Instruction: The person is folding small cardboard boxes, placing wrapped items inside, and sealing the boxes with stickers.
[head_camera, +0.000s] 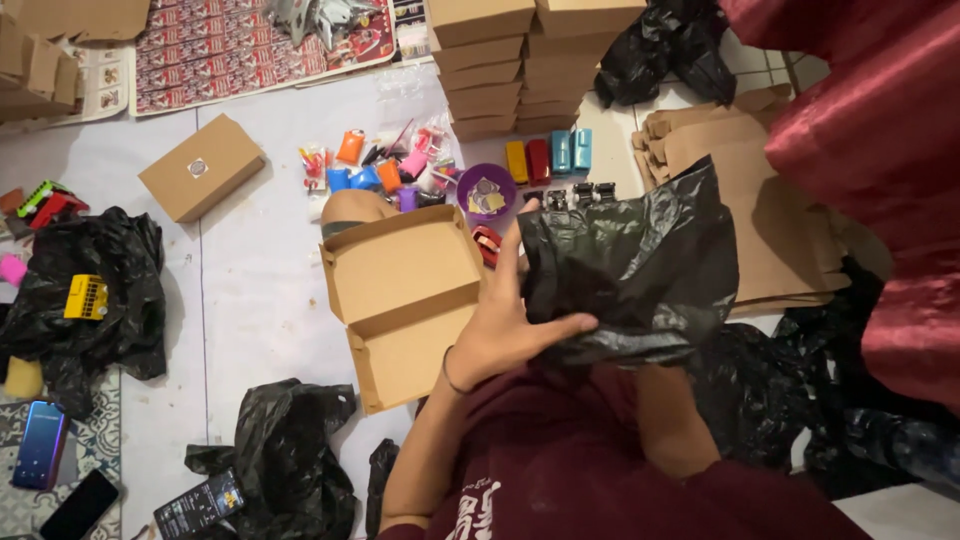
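Clearly gripping a crumpled black plastic bag (625, 265) with the left hand (505, 330), thumb laid across the lower folds and fingers pressed up its left edge, held just in front of the chest. Cannot tell the state of the right hand: hidden inside or behind the bag, only the bare forearm showing, running up into it from below. Sits directly between the two arms, then, touching the left hand and swallowing the right; long axis roughly level, bunched left end to looser right flap, mouth apparently turned downward toward the body, though hard to make out among the folds. Lies just left of the left hand and slightly beyond it: an open brown cardboard box (405, 300), lid hinged back and away, tray nearer, both halves showing nothing inside, long axis slanting from near right to far left. Nearer the left hand by far, almost touching the wrist; well apart from the hidden right. Beyond the box, a purple bowl (487, 190) and a scatter of small coloured toys (375, 165); farther back, a stack of closed brown boxes (485, 75); off to the right, flat cardboard blanks (770, 220).
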